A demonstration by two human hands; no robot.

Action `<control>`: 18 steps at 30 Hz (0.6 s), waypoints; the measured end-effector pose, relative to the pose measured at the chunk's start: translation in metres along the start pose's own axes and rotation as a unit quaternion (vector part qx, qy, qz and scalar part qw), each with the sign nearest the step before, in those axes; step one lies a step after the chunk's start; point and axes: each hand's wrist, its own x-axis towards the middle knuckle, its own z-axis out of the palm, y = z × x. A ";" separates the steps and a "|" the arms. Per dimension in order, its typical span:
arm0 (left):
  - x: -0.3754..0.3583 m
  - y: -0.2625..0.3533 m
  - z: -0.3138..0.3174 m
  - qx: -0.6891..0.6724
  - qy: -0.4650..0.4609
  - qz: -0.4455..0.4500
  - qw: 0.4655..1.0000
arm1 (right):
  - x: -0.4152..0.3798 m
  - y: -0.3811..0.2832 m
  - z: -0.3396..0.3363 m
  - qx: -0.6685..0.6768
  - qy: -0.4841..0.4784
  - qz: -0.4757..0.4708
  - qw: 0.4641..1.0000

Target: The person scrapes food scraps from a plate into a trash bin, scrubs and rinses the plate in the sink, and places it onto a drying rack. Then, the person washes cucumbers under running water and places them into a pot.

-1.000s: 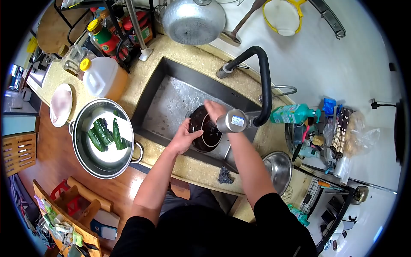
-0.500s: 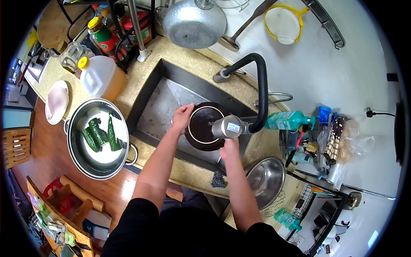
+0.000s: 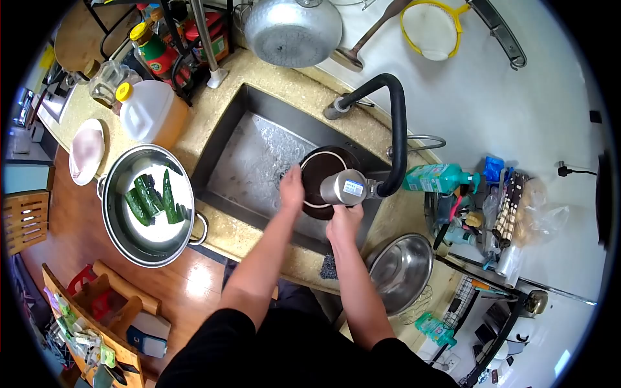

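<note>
A dark brown round dish with a pale ring is held tilted in the sink, below the faucet head. My left hand is at the dish's left edge, blurred, its fingers held together. Whether it grips the rim is unclear. My right hand is closed on the dish's lower right edge, just under the faucet head, which hides part of the dish. Splashing water spreads over the sink floor left of the dish.
Left of the sink stands a steel pot with green vegetable pieces, beside a jug and a white plate. A metal bowl and soap bottle are on the right. The black faucet arches over the sink.
The dish has shifted right and slightly up in the sink. My left hand has moved right and down, and my right hand slightly. Water now splashes across the sink floor.
</note>
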 end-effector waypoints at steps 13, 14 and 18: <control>0.025 0.052 -0.048 -0.027 -0.230 -0.093 0.968 | 0.077 -0.008 -0.039 -0.116 -0.204 0.144 0.961; 0.023 0.050 -0.050 -0.041 -0.212 -0.085 0.973 | 0.082 0.009 -0.034 -0.338 -0.235 -0.022 0.911; -0.013 0.045 -0.057 -0.089 -0.091 -0.119 0.985 | 0.062 0.009 0.020 -0.652 -0.085 -0.306 0.688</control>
